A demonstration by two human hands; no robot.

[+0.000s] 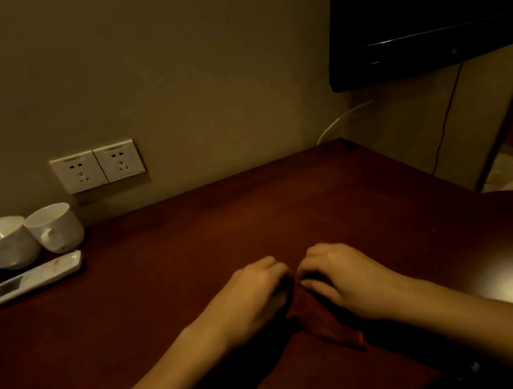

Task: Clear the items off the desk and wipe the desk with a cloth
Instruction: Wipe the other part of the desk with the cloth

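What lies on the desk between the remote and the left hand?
Nothing: in the head view, only bare desk runs from the remote to the left hand, which grips the cloth together with the right hand.

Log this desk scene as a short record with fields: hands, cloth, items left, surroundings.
hands: left hand and right hand both grip the cloth, side by side
cloth: dark red cloth, bunched on the desk
items left: lidded cup, open cup, remote, far left
surroundings: two wall sockets, TV upper right
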